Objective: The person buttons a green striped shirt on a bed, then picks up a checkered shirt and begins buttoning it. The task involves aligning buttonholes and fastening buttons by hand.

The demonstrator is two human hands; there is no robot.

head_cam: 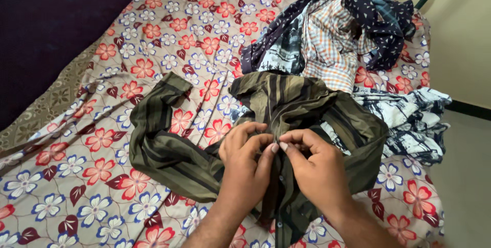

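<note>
Your left hand and right hand meet at the front opening of an olive-green striped shirt spread on the bed. Both grips are narrow: your left thumb and fingers pinch the fabric edge at the placket, and your right fingertips press in against them, pinching the opposite edge at the same spot. Your fingertips touch each other over the cloth.

The shirt lies with its long axis running from the lower edge of the view up toward the far side of the bed. Its collar end points away from you, toward the heap of other clothes, and its hem end points toward you, running down between your forearms. One sleeve stretches off to your left, bent across the floral bedsheet, with its cuff end farthest from the body.

Just beyond the collar sits a pile of garments: an orange-and-white checked shirt, a dark blue dotted piece, and a white-and-navy printed cloth at your right, partly tucked under the striped shirt's shoulder.
</note>
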